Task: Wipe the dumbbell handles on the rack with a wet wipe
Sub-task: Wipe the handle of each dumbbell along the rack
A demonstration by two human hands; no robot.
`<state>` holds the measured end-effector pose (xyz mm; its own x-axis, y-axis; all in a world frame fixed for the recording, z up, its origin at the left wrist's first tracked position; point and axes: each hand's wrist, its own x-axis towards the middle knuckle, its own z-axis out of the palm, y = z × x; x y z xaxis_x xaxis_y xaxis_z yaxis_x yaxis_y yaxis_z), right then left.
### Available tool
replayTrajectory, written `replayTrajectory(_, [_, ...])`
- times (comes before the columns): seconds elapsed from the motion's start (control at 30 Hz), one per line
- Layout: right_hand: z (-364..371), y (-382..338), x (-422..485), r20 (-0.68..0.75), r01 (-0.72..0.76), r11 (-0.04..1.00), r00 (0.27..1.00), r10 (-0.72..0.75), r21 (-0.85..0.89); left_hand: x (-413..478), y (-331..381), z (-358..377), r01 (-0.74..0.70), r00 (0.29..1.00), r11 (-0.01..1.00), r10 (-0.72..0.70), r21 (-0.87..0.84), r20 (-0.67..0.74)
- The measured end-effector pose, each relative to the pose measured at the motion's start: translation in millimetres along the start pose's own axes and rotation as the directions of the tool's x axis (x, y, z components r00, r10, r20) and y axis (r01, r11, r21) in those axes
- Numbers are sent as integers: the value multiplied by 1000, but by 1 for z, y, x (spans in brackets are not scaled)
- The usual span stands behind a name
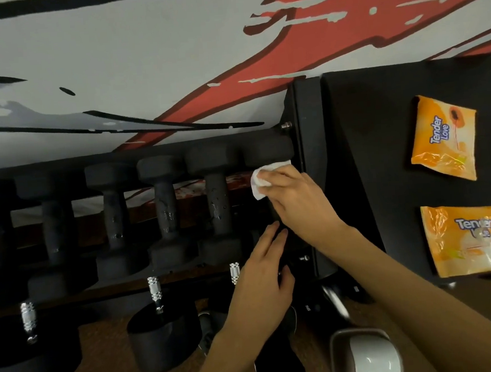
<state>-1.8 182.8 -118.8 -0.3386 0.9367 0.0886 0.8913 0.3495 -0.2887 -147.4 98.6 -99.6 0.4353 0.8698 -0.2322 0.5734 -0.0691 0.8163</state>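
Several black hex dumbbells lie side by side on the top shelf of a black rack (304,181). The rightmost dumbbell (268,151) is mostly covered by my hands. My right hand (295,199) is wrapped over its handle, pressing a white wet wipe (260,181) against it near the far head. My left hand (263,275) rests on the near head of the same dumbbell, fingers curled over it. The neighbouring dumbbell (218,205) shows damp spots on its handle.
Two orange wet-wipe packs (443,138) (474,238) lie on a black padded surface (381,134) to the right. Below the shelf stand round dumbbells with chrome handles (155,292). A metal bin with a white liner (366,355) sits at the bottom. A painted wall is behind.
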Motion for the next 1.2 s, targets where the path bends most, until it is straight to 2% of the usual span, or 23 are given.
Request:
replayTrajectory(0.1, [-4,3,20,156,34,998,987,-24,-61,-1,0,0,6,1000,1000,-6,8,11])
replayTrajectory(0.23, [-9,10,28,350,134,991,928,-127,5,-2,-2,-2,-1,1000,1000,1,18,22])
replayTrajectory(0.33, [-11,7,9,440,90,989,888,-133,119,-3,-3,-5,-2,1000,1000,2,25,24])
replayTrajectory(0.4, [-15,8,-7,384,-65,951,922,-59,301,-3,-5,-5,-3,1000,1000,3,18,23])
replayTrajectory(0.47, [-20,11,-19,272,-133,895,962,14,425,-4,-5,-5,-8,1000,1000,8,10,25])
replayTrajectory(0.63, [-12,9,-15,29,-168,882,985,173,441,-3,-6,-2,-23,999,1000,23,-7,24])
replayTrajectory(0.77, [-11,11,10,-169,-202,827,928,333,524,-3,-8,-1,-30,999,1000,30,3,15])
replayTrajectory(0.87, [-7,2,8,-138,-296,750,879,456,591,-4,-8,0,-26,1000,1000,26,1,17])
replayTrajectory(0.97, [-4,1,-16,-7,-413,675,850,527,611,-4,-9,0,-26,1000,1000,26,3,16])
replayTrajectory(1.07, [-7,3,-43,156,-467,646,864,479,603,-3,-9,-1,-26,1000,1000,26,9,10])
replayTrajectory(1.2, [-9,3,-38,171,-489,626,850,498,607,-3,-9,0,-33,999,999,33,5,5])
